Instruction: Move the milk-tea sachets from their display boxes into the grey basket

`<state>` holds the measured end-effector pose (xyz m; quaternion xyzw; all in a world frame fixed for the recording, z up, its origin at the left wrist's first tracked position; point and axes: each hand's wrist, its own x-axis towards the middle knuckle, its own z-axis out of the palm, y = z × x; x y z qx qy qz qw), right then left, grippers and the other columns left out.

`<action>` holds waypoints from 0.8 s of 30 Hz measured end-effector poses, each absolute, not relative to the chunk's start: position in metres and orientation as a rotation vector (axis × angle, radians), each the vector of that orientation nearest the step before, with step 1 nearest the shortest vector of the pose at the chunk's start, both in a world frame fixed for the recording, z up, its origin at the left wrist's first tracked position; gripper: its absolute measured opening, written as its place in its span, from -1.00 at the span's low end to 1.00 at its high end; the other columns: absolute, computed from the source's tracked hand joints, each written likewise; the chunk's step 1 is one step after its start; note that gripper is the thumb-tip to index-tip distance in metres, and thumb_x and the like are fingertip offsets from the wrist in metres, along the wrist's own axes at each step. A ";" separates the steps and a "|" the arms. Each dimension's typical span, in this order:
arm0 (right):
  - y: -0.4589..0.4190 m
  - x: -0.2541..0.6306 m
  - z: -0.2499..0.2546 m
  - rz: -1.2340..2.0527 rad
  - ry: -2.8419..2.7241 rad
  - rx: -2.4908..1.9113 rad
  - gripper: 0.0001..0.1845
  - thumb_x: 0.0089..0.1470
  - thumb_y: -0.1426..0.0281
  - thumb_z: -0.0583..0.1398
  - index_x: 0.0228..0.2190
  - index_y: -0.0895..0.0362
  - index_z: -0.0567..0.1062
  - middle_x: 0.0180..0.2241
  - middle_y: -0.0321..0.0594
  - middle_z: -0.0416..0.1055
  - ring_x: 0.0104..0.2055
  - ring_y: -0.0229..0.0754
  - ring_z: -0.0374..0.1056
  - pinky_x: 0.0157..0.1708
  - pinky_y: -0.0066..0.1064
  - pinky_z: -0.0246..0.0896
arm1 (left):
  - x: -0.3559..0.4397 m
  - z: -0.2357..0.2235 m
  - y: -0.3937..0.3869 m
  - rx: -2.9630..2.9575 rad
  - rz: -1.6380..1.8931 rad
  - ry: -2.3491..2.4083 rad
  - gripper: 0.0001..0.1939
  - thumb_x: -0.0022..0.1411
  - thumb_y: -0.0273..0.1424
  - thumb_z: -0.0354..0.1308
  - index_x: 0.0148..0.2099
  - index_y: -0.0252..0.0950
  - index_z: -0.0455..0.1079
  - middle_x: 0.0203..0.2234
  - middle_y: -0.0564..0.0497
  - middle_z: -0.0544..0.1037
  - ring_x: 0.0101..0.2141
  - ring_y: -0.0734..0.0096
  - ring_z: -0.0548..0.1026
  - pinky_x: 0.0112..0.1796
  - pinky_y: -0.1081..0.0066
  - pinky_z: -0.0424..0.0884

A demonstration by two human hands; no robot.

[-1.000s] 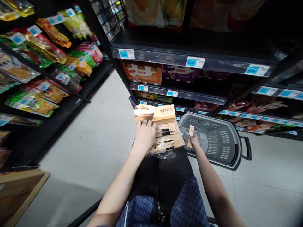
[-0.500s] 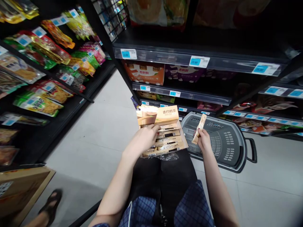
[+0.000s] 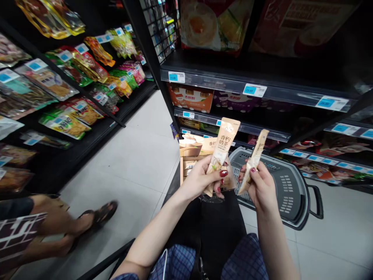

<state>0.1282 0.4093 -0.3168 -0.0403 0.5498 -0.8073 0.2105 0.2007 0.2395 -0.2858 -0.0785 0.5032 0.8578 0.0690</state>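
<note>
My left hand [image 3: 204, 178] is closed round a tan milk-tea sachet [image 3: 223, 146] held upright in front of me. My right hand [image 3: 260, 186] pinches a second, narrower tan sachet [image 3: 256, 157] that tilts to the right. Behind both hands, resting on my lap, lies the opened tan carton [image 3: 194, 151] with more sachets inside; my left hand hides most of it. A grey plastic shopping basket [image 3: 291, 190] sits on the floor just beyond my right hand.
Black shelves with blue price tags [image 3: 254, 90] stand ahead, holding orange and purple boxes [image 3: 190, 97]. Snack bags [image 3: 65, 122] fill the racks on the left. Another person's sandalled foot and leg [image 3: 87, 219] are on the pale tiled floor at lower left.
My left hand left the carton and lifted a sachet upright. My right hand raised its sachet higher. A person's foot stepped further into view at lower left, and the camera tilted up slightly.
</note>
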 end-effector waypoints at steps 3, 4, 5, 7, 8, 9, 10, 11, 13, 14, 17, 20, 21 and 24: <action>0.400 0.132 -0.311 -2.248 1.569 -0.184 -0.71 -0.06 0.23 0.30 -0.33 0.10 0.38 -0.44 -0.31 0.37 -0.50 -0.34 0.29 -0.51 -0.50 0.28 | 0.203 -0.287 0.252 -0.297 2.621 1.602 -0.68 0.09 -0.27 0.24 -0.22 -0.32 0.22 -0.56 0.11 0.45 -0.64 0.50 0.46 -0.55 0.45 0.50; 0.397 0.132 -0.310 -2.261 1.587 -0.215 -0.72 -0.05 0.23 0.29 -0.33 0.10 0.37 -0.42 -0.31 0.37 -0.50 -0.35 0.28 -0.51 -0.50 0.27 | 0.203 -0.289 0.255 -0.323 2.600 1.650 -0.70 0.11 -0.28 0.22 -0.20 -0.32 0.22 -0.52 0.07 0.48 -0.62 0.48 0.49 -0.54 0.45 0.51; 0.395 0.130 -0.308 -2.276 1.606 -0.250 -0.72 -0.04 0.25 0.29 -0.32 0.09 0.37 -0.40 -0.32 0.38 -0.51 -0.37 0.26 -0.51 -0.50 0.26 | 0.204 -0.290 0.258 -0.341 2.566 1.694 -0.71 0.14 -0.28 0.19 -0.17 -0.33 0.24 -0.49 0.05 0.50 -0.60 0.45 0.51 -0.53 0.45 0.51; 0.389 0.126 -0.302 -2.287 1.665 -0.307 -0.67 -0.08 0.28 0.32 -0.28 0.09 0.37 -0.38 -0.32 0.39 -0.56 -0.40 0.21 -0.57 -0.53 0.21 | 0.205 -0.291 0.263 -0.342 2.498 1.754 -0.71 0.19 -0.28 0.13 -0.10 -0.34 0.26 -0.48 0.02 0.51 -0.56 0.40 0.54 -0.51 0.43 0.52; 0.387 0.124 -0.299 -2.279 1.703 -0.320 -0.64 -0.12 0.30 0.34 -0.27 0.10 0.38 -0.39 -0.32 0.39 -0.59 -0.42 0.18 -0.62 -0.54 0.16 | 0.205 -0.291 0.265 -0.337 2.474 1.776 -0.70 0.21 -0.28 0.10 -0.07 -0.34 0.26 -0.50 0.01 0.51 -0.54 0.37 0.55 -0.50 0.42 0.53; 0.384 0.122 -0.294 -2.265 1.740 -0.325 -0.63 -0.15 0.31 0.36 -0.28 0.11 0.39 -0.42 -0.32 0.39 -0.62 -0.43 0.15 -0.66 -0.56 0.11 | 0.205 -0.291 0.267 -0.331 2.460 1.793 -0.70 0.22 -0.29 0.08 -0.05 -0.35 0.26 -0.51 0.01 0.50 -0.52 0.35 0.56 -0.49 0.42 0.53; 0.382 0.121 -0.290 -2.251 1.773 -0.323 -0.62 -0.18 0.32 0.37 -0.29 0.12 0.41 -0.45 -0.32 0.39 -0.64 -0.43 0.13 -0.70 -0.57 0.05 | 0.205 -0.291 0.268 -0.325 2.451 1.806 -0.69 0.23 -0.28 0.08 -0.04 -0.35 0.26 -0.52 0.00 0.50 -0.51 0.34 0.56 -0.50 0.42 0.53; 0.380 0.120 -0.285 -2.242 1.799 -0.318 -0.63 -0.19 0.34 0.38 -0.31 0.14 0.42 -0.49 -0.33 0.38 -0.66 -0.44 0.10 -0.73 -0.58 0.00 | 0.205 -0.291 0.269 -0.320 2.445 1.807 -0.68 0.22 -0.27 0.09 -0.04 -0.36 0.26 -0.51 -0.02 0.51 -0.52 0.34 0.56 -0.51 0.43 0.52; 0.378 0.120 -0.277 -2.248 1.805 -0.310 -0.68 -0.20 0.38 0.38 -0.35 0.16 0.44 -0.54 -0.35 0.36 -0.69 -0.46 0.05 -0.76 -0.58 -0.04 | 0.204 -0.291 0.267 -0.271 2.478 1.718 -0.62 0.16 -0.23 0.17 -0.06 -0.37 0.25 -0.46 -0.05 0.52 -0.55 0.39 0.53 -0.54 0.46 0.49; 0.378 0.120 -0.274 -2.265 1.772 -0.310 -0.70 -0.20 0.39 0.37 -0.37 0.16 0.43 -0.57 -0.37 0.33 -0.70 -0.47 0.02 -0.76 -0.59 -0.04 | 0.203 -0.291 0.265 -0.205 2.512 1.592 -0.56 0.13 -0.18 0.20 -0.07 -0.37 0.25 -0.44 -0.07 0.52 -0.56 0.41 0.52 -0.55 0.47 0.49; 0.380 0.121 -0.269 -2.279 1.512 -0.334 -0.77 -0.14 0.37 0.34 -0.41 0.13 0.42 -0.73 -0.49 0.13 -0.75 -0.46 -0.09 -0.80 -0.59 -0.07 | 0.202 -0.293 0.256 0.050 2.487 0.981 -0.40 0.04 0.04 0.18 -0.10 -0.38 0.29 -0.43 -0.10 0.52 -0.57 0.41 0.50 -0.52 0.40 0.50; 0.385 0.119 -0.273 -2.266 1.237 -0.366 -0.76 -0.17 0.32 0.35 -0.42 0.09 0.42 -0.70 -0.48 0.16 -0.76 -0.48 -0.15 -0.83 -0.61 -0.18 | 0.204 -0.291 0.252 0.137 2.366 0.717 -0.42 -0.03 -0.04 0.28 -0.13 -0.39 0.30 -0.48 -0.08 0.50 -0.58 0.38 0.48 -0.57 0.41 0.46; 0.386 0.118 -0.276 -2.270 1.197 -0.368 -0.74 -0.19 0.30 0.35 -0.41 0.07 0.43 -0.63 -0.44 0.25 -0.75 -0.49 -0.15 -0.83 -0.61 -0.20 | 0.205 -0.289 0.253 0.123 2.377 0.774 -0.47 -0.04 -0.12 0.31 -0.15 -0.39 0.30 -0.48 -0.06 0.50 -0.59 0.39 0.48 -0.59 0.43 0.44; 0.388 0.114 -0.286 -2.282 1.209 -0.316 -0.60 -0.25 0.13 0.36 -0.33 0.02 0.48 -0.45 -0.35 0.40 -0.69 -0.46 -0.05 -0.77 -0.57 -0.05 | 0.211 -0.281 0.260 -0.019 2.453 1.261 -0.65 0.02 -0.27 0.29 -0.22 -0.37 0.30 -0.47 -0.02 0.49 -0.55 0.42 0.48 -0.52 0.45 0.42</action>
